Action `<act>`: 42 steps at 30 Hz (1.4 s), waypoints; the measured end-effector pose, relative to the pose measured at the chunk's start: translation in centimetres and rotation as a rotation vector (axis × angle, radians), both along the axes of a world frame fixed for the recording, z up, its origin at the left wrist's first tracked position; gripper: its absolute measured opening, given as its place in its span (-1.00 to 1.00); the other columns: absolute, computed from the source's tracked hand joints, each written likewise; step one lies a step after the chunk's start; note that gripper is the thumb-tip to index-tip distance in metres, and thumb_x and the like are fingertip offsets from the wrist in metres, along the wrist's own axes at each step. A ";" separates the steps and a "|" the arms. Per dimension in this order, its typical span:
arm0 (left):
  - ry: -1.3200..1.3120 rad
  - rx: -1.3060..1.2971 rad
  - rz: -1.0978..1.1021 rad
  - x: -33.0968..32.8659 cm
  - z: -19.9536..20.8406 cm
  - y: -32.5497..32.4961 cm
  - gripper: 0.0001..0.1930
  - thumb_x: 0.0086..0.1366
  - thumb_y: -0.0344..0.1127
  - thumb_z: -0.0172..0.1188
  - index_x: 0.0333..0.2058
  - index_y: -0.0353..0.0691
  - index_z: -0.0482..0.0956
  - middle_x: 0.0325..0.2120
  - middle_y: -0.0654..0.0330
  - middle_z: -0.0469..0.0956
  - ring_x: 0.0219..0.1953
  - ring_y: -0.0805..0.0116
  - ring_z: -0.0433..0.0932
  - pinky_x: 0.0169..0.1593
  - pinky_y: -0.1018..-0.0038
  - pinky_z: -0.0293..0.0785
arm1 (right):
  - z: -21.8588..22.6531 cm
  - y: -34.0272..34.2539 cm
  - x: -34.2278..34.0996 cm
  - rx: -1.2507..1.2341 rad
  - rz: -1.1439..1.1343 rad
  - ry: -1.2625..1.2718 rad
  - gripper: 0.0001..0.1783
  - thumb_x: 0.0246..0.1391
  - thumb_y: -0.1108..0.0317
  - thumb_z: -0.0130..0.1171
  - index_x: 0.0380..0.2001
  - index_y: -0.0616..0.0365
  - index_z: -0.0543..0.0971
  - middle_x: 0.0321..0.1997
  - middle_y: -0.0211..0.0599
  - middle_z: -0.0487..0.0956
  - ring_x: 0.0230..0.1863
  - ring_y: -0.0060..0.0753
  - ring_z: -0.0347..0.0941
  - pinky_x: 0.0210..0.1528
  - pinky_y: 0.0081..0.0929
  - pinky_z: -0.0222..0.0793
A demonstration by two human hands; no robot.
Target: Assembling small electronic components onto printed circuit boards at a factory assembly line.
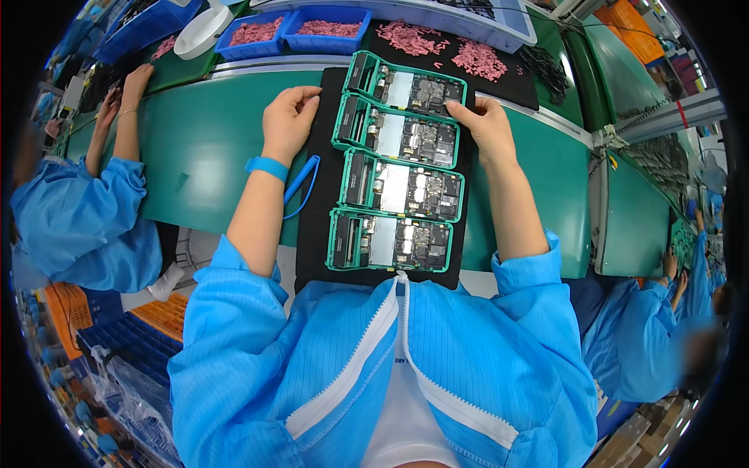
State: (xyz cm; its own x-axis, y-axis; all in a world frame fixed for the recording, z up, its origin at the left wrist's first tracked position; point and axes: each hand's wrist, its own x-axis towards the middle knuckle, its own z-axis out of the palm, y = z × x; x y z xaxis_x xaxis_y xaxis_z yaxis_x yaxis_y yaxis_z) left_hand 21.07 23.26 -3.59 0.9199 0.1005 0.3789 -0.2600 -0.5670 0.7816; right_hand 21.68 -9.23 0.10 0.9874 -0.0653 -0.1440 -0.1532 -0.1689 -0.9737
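Several green holders lie in a column on a black mat (317, 195), each carrying an opened phone-like device with a silvery battery and a dark circuit board. My right hand (489, 131) grips the right end of the farthest green holder (406, 86), thumb on its near corner and fingers behind the edge. Left of the column, my left hand (290, 121) hovers near the mat's edge with fingertips pinched together; whatever they may hold is hidden. Around my left wrist runs a blue strap (268, 167), with a coiled blue cord (303, 181) beside it. The nearest holder (390, 242) lies close to my jacket.
Beyond the holders stand two blue bins (326, 30) of small pink pieces. Loose pink pieces (480, 58) and black strips (546, 72) lie on the far right. A metal rail (312, 60) crosses behind the green worktop (199, 156). Co-workers sit on both sides.
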 end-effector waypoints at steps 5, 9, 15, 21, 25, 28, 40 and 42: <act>-0.007 -0.004 -0.026 0.5 0.1 -0.7 -0.82 0.17 -0.38 0.20 -0.23 -0.22 0.63 -0.45 0.16 0.55 -0.46 0.38 0.51 -0.31 0.51 0.45 | 0.4 -0.7 -0.6 0.437 -0.022 0.080 -0.58 -0.12 0.53 0.32 -0.16 0.42 0.42 -0.24 -0.12 0.59 -0.26 -0.39 0.55 -0.18 -0.43 0.49; -0.044 0.110 -0.033 0.1 1.0 -1.0 -0.83 0.19 -0.39 0.18 -0.24 -0.23 0.62 -0.41 0.09 0.57 -0.40 0.26 0.55 -0.25 0.45 0.47 | 0.0 -3.9 -4.5 0.478 -0.240 -0.062 -0.54 -0.15 0.61 0.26 -0.09 0.39 0.43 -0.14 -0.15 0.57 -0.15 -0.36 0.51 0.01 -0.39 0.40; -0.087 0.045 -0.065 -0.6 -0.5 1.0 -0.85 0.20 -0.46 0.17 -0.24 -0.27 0.61 -0.46 0.22 0.49 -0.45 0.45 0.44 -0.29 0.54 0.42 | -0.1 -10.8 -13.0 0.569 -0.726 -0.366 -0.55 -0.13 0.64 0.24 -0.08 0.33 0.45 -0.09 -0.19 0.56 -0.12 -0.36 0.50 -0.01 -0.43 0.40; 0.016 0.043 -0.051 -0.9 1.3 -0.7 -0.86 0.19 -0.48 0.17 -0.25 -0.28 0.60 -0.50 0.27 0.42 -0.48 0.50 0.39 -0.34 0.58 0.39 | 1.5 -25.1 -19.6 0.399 -1.279 -0.663 -0.66 -0.11 0.70 0.19 -0.19 0.31 0.49 -0.18 -0.19 0.58 -0.23 -0.33 0.52 -0.11 -0.39 0.45; 0.010 0.063 -0.047 -0.4 0.6 -0.2 -0.86 0.18 -0.48 0.16 -0.26 -0.28 0.60 -0.51 0.27 0.42 -0.48 0.51 0.39 -0.35 0.58 0.39 | 1.3 -32.3 -20.5 0.246 -1.372 -0.705 -0.70 -0.09 0.69 0.18 -0.21 0.34 0.52 -0.22 -0.21 0.59 -0.28 -0.33 0.52 -0.24 -0.43 0.46; 0.021 0.049 -0.044 -0.5 1.1 -0.4 -0.86 0.17 -0.48 0.17 -0.27 -0.27 0.60 -0.50 0.26 0.43 -0.48 0.49 0.40 -0.35 0.56 0.39 | -0.1 -37.4 -20.4 0.139 -1.437 -0.594 -0.70 -0.13 0.62 0.24 -0.22 0.38 0.53 -0.23 -0.19 0.59 -0.28 -0.31 0.52 -0.24 -0.38 0.45; 0.030 0.276 -0.128 1.8 4.4 -4.2 -0.94 0.07 -0.38 0.21 -0.47 -0.23 0.57 -0.48 0.07 0.57 -0.37 0.07 0.55 -0.26 0.26 0.47 | 4.4 -24.8 -15.0 -0.628 -1.134 -0.703 -0.58 0.02 0.42 0.23 -0.03 0.33 0.46 -0.02 -0.14 0.48 -0.05 -0.21 0.41 0.09 -0.37 0.30; -0.005 0.386 -0.216 3.4 5.2 -7.2 -0.93 0.05 -0.37 0.20 -0.51 -0.22 0.57 -0.48 0.07 0.54 -0.32 0.03 0.52 -0.23 0.18 0.44 | 5.7 -18.0 -11.5 -0.186 -0.750 -0.711 -0.71 0.09 0.47 0.18 -0.09 0.26 0.51 -0.08 -0.27 0.50 -0.09 -0.46 0.42 0.02 -0.53 0.34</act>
State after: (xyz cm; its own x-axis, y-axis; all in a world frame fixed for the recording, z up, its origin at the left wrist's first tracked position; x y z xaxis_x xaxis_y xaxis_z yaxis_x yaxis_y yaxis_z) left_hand 24.48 16.02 1.62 0.9026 -0.2434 0.3551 -0.4075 -0.7493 0.5220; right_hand 10.17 -27.27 5.80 0.5378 -0.6568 0.5286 0.3164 -0.4239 -0.8487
